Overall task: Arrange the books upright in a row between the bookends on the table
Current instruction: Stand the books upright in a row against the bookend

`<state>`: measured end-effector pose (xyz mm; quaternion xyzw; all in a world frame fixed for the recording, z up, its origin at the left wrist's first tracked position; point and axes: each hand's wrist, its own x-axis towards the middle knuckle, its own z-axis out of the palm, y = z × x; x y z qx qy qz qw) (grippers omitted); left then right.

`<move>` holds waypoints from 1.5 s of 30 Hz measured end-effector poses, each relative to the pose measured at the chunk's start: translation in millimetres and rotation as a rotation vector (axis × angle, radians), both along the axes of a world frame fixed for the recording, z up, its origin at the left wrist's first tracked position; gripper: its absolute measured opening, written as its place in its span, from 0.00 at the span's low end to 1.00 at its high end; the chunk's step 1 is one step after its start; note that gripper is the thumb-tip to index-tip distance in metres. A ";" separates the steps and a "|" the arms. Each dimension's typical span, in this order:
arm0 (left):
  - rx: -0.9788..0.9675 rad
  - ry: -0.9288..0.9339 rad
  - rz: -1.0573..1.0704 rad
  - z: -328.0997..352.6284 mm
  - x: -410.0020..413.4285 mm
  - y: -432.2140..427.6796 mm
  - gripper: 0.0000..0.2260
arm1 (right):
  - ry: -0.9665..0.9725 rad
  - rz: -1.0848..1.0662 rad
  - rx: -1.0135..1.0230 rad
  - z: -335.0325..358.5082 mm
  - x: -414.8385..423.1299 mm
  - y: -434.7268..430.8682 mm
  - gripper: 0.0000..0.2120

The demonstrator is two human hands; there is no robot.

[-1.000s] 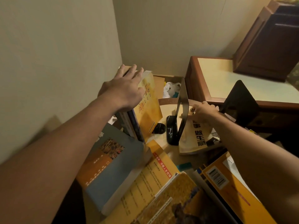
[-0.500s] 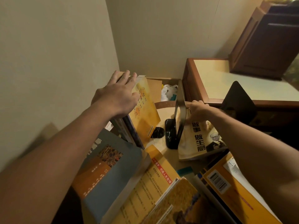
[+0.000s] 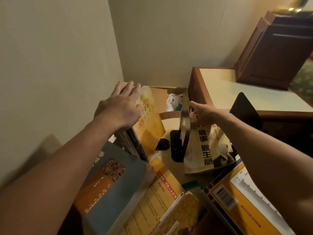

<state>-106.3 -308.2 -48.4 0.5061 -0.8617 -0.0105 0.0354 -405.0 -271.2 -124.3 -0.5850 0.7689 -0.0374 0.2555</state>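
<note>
Roughly, the biggest mass is lying nearest the person, below both wrists: loose books are sprawling flat, a grey-blue book point(image 3: 115, 187) under the left forearm and a yellow barcoded book point(image 3: 237, 200) under the right forearm. The table point(image 3: 167, 122) is showing a bare patch between the two hands.

Directly beneath the left hand point(image 3: 118, 109) a short stack of standing books point(image 3: 147, 122) is leaning, its yellow cover tilting toward the right hand. That left hand is lying flat, fingers straight, pressing down on their top edges and steadying them. Under the right hand point(image 3: 201, 111) a cream book point(image 3: 206, 150) is slanting against the black bookend point(image 3: 183, 133). The right hand's fingers are curling around that bookend's top edge and gripping it; whether the cream book's top is caught in the grip too I cannot tell. A second bookend point(image 3: 243, 112) is standing just beyond the right forearm.

By my reading, the step in hand is closing the row: the bookend is being positioned opposite the braced stack. The next move probably calls for sliding it toward the left hand until the books are standing straight, without tipping them.
</note>
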 end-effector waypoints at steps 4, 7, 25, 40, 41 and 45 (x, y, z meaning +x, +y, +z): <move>0.013 0.003 0.010 -0.2 0.4 -0.3 0.27 | 0.016 0.065 -0.087 17.8 0.3 4.2 0.20; 0.020 -0.002 0.012 0.4 0.9 -1.4 0.27 | 0.039 0.107 -0.159 36.7 -2.4 10.4 0.17; 0.102 -0.034 0.026 10.4 -5.6 8.9 0.28 | 0.262 0.326 -0.279 147.4 20.8 87.5 0.12; 0.085 -0.018 0.029 5.6 -5.2 3.5 0.28 | 0.370 -0.060 -0.686 84.3 39.5 121.2 0.12; 0.083 -0.014 0.028 5.3 -5.2 3.2 0.28 | 0.397 -0.079 -0.685 85.9 41.1 123.7 0.12; 0.076 -0.011 0.028 4.5 -5.6 3.9 0.29 | 0.360 -0.069 -0.611 94.4 49.2 126.7 0.12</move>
